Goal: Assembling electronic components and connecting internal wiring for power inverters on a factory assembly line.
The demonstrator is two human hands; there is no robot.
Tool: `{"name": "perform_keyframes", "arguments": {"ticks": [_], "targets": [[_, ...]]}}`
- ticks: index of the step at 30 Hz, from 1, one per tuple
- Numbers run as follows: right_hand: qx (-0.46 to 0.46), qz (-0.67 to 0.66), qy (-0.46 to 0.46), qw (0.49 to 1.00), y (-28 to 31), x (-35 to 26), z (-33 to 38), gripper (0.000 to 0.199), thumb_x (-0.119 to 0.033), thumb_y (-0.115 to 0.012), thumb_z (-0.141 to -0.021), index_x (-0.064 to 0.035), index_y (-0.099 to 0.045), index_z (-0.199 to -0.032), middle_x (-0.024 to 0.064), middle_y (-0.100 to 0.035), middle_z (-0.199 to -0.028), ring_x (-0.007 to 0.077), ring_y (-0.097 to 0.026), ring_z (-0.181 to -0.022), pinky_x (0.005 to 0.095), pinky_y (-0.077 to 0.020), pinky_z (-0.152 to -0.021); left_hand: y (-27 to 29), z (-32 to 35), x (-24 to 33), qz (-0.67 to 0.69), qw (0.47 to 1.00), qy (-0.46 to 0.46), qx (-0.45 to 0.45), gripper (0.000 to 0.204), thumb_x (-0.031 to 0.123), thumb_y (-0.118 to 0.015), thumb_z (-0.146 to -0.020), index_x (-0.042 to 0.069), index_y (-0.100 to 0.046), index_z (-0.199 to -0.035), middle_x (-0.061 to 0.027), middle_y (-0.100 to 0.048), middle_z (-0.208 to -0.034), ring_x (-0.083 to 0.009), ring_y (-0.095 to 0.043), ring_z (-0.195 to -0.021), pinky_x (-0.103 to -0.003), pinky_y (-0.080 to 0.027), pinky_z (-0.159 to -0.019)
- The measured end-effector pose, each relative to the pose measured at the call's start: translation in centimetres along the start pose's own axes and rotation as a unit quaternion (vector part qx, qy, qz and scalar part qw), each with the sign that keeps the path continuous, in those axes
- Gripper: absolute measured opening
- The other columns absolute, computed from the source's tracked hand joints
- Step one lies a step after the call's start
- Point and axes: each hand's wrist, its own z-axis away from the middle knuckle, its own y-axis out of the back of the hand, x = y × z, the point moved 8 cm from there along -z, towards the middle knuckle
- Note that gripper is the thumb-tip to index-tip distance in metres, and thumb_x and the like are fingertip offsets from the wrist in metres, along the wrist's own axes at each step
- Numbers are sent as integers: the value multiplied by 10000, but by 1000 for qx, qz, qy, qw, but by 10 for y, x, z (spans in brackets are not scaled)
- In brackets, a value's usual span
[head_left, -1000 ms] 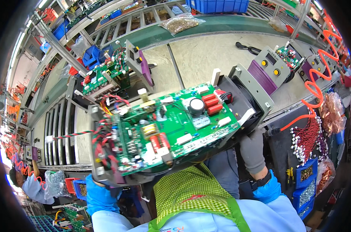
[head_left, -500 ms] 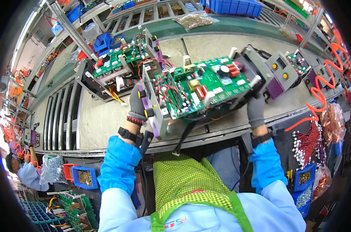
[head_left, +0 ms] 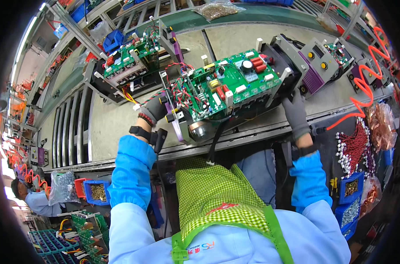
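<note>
In front of me on the metal bench stands an uncased electronic unit [head_left: 235,86] with a green circuit board on top, red and white parts, and a black fan end at the right. Its purple-and-grey knob panel [head_left: 175,116] is at the left. My left hand [head_left: 153,109], in a grey glove, is closed on the edge of this panel. My gloved right hand [head_left: 296,115] grips the lower near corner at the fan end; its fingertips are partly hidden. Below the board a rounded silver part [head_left: 200,130] shows, and a black cable [head_left: 215,141] hangs over the bench edge.
A similar unit [head_left: 131,66] stands behind at the left; another with a purple panel [head_left: 316,66] is close on the right. A coiled orange hose [head_left: 363,92] hangs at the right. Blue screw bins [head_left: 96,192] and red wires [head_left: 353,147] lie near the bench. Rollers [head_left: 72,127] run left.
The unit has shifted slightly left and its knob panel leans differently, showing the silver part underneath. Both hands stay on it. The black cable hangs straighter.
</note>
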Motion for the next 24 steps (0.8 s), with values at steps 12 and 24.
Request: {"name": "perform_keyframes", "arguments": {"ticks": [12,24], "targets": [[-413,149,143,887,-142,-164,168,391,-339,-546,-899,-78,-570,-1190,202,-559,-1235,358,-642,-865,442,-541,-737,-12,-29,-68,-26,982,98,-161,185,212,-610,-865,75,-667,-974,-115,-682,-904,-270,-644,-795,-371,-526,-707],[-386,151,225,882,-176,-154,158,293,-260,-601,-838,-87,-631,-1073,129,-663,-925,327,-632,-860,445,-530,-706,7,-15,-19,-142,987,-1,-73,231,232,-602,-875,42,-662,-991,-79,-687,-894,-229,-643,-790,-350,-525,-702]]}}
